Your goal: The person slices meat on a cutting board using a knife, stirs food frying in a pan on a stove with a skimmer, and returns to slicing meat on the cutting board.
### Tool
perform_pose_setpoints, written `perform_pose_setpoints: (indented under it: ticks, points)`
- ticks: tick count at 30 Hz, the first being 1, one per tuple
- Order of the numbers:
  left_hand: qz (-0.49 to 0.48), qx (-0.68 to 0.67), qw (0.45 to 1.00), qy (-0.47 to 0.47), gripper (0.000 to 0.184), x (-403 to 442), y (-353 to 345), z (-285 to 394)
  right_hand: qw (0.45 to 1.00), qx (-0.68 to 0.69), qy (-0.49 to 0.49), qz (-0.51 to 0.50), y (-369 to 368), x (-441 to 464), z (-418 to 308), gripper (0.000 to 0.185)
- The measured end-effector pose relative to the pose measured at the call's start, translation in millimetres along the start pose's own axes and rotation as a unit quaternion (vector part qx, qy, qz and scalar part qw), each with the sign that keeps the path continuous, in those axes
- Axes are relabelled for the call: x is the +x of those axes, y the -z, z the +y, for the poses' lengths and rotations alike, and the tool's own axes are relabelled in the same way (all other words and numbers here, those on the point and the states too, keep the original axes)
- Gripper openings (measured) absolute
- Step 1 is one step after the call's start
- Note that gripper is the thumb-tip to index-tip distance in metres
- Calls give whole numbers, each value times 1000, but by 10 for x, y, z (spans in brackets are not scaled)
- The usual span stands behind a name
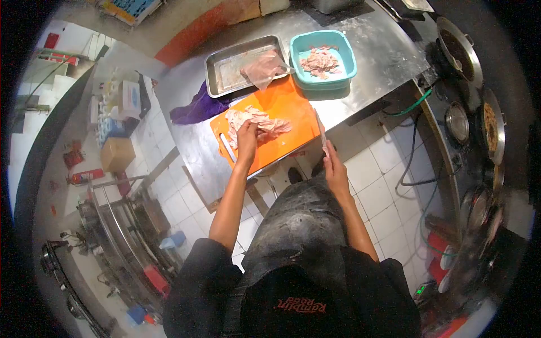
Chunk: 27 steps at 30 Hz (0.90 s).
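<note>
Near the upper middle of the frame, my left hand (pixel 247 138) rests with bent fingers on the pale meat (pixel 267 124) heaped on the orange board (pixel 301 115); from this angle I can't tell whether they grip or only press. My right hand (pixel 335 169), right of centre, is closed round the knife (pixel 321 127) at the board's right edge. Higher up, a metal tray (pixel 221 70) and a turquoise basin (pixel 325 83) stand on the steel surface (pixel 386 62).

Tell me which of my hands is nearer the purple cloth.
Left. Your left hand is on the pale meat on the orange board, to the right of the cloth. Your right hand, holding the knife, is farther off, past the board's right edge.
</note>
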<state>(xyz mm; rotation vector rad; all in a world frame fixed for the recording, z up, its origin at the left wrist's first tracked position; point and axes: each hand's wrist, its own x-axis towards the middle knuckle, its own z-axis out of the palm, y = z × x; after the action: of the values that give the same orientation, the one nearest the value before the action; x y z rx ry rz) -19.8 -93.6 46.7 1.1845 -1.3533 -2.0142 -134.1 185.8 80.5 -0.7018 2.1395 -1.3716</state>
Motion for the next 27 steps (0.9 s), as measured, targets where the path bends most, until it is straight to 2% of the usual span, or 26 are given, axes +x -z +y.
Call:
perform_pose_setpoints:
  ticks: [1,3,6,7,10,11,13,14,15,17,18,19,21,22,24,25,27]
  points:
    - [25,9,999,-44,17,-39,-7,121,1000,-1,1,-3,-25,10,9,49]
    - [33,15,998,-57,17,-125,11,343,1000,5,20,2,-77,19,52,49]
    - [111,110,966,-208,20,-164,61,617,1000,-6,-12,-4,-55,20,-41,49]
    - [111,110,965,-209,20,-214,22,749,1000,-6,-11,-4,-49,22,-55,49]
    - [162,197,911,-325,24,-258,-61,965,1000,-10,-13,1,-23,39,-41,49]
    - [162,197,911,-326,24,-257,-61,970,1000,-8,-3,5,-24,47,-1,49]
    - [153,327,884,-296,19,-230,-49,943,1000,-5,9,10,-10,68,-6,49]
    - [163,408,835,-330,19,-130,27,815,1000,-4,10,10,-1,65,-8,49]
    - [162,408,835,-331,19,-61,65,657,1000,-3,10,10,5,61,-15,49]
    - [135,436,783,-423,28,51,35,450,1000,-10,14,13,12,70,-2,50]
    - [63,471,770,-427,37,16,-23,396,1000,-16,17,13,10,58,17,50]
    - [48,579,698,-418,35,-84,-177,367,1000,-18,16,12,1,47,40,50]
    - [-39,659,638,-396,25,57,-138,106,1000,-3,3,2,-12,34,74,50]
    - [-37,658,640,-394,25,104,-125,79,1000,-5,3,-1,-8,16,57,50]
    - [-105,744,563,-344,10,238,-125,132,1000,-20,-20,-11,-6,12,17,51]
    - [-106,744,563,-345,10,263,-123,171,1000,-21,-21,-10,3,4,33,51]
    - [-119,645,657,-372,9,296,-129,289,1000,-24,-3,-4,9,9,43,51]
